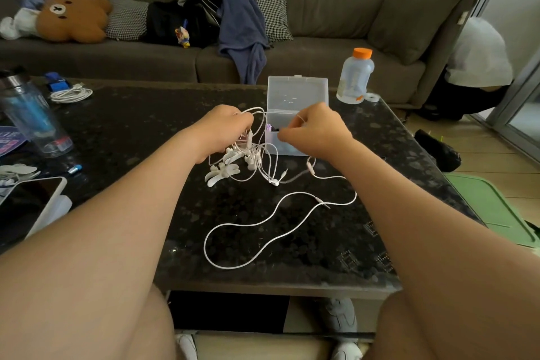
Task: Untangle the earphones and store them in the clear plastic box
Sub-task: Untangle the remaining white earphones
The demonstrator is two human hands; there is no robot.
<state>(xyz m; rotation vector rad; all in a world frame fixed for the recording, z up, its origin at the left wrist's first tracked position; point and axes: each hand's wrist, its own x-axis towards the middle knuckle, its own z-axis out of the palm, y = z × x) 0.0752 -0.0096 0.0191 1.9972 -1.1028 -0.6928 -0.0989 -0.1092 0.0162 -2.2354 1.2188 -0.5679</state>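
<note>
A tangle of white earphones (251, 159) lies on the dark stone table (146, 126), with several white clips bunched at its left. One long cable (263, 225) trails toward me in loose curves. My left hand (223, 128) grips a bundle of the wires just above the tangle. My right hand (314, 133) pinches a thin wire in front of the clear plastic box (296, 93). The box stands behind my hands with its lid up; something dark and purple shows inside it.
A clear bottle with an orange cap (355, 76) and a tape roll (372, 97) stand right of the box. At left are a blue tumbler (32, 114), a coiled white cable (71, 94) and a tablet (29, 204). A cluttered sofa (321, 38) runs behind.
</note>
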